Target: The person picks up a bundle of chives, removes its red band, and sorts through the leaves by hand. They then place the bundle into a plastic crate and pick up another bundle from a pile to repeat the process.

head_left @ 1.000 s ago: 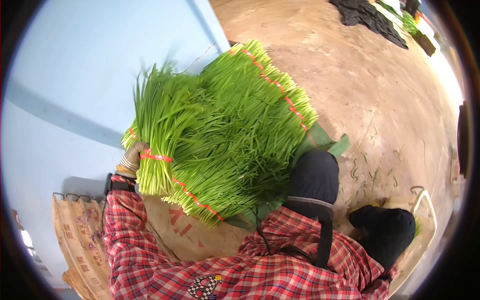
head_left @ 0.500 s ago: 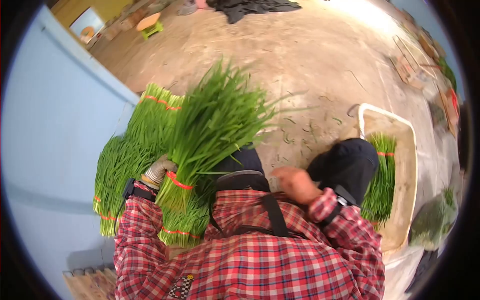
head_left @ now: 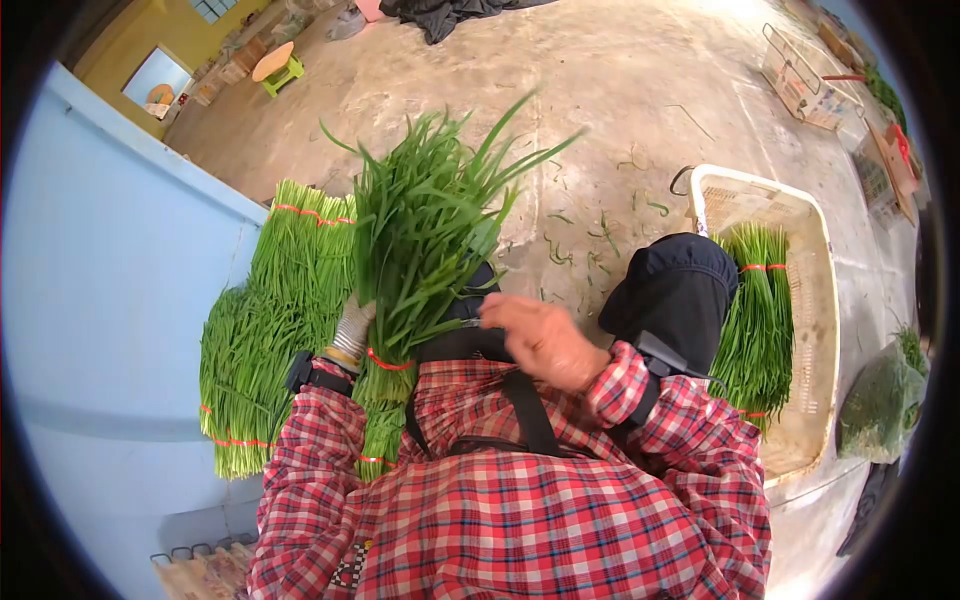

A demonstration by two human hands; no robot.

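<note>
My left hand (head_left: pixel 352 331), in a grey glove, grips a bundle of green chives (head_left: pixel 425 235) tied with a red band, its leaf tips pointing up and away. My bare right hand (head_left: pixel 543 340) hovers just right of the bundle's base, fingers loosely curled, holding nothing. A stack of tied chive bundles (head_left: pixel 262 320) lies to my left against the blue wall. More chive bundles (head_left: pixel 760 320) lie in a white plastic basket (head_left: pixel 825 300) to my right.
A blue wall (head_left: pixel 110 290) stands at the left. The concrete floor (head_left: pixel 620 110) ahead has scattered chive scraps. A wire crate (head_left: pixel 800 80) is at the far right, a small stool (head_left: pixel 275 65) far back, a bag of greens (head_left: pixel 880 400) at the right edge.
My view swung right from the stack towards the basket. My left hand lifted one bundle off the stack and brought it in front of me; my right hand rose towards it.
</note>
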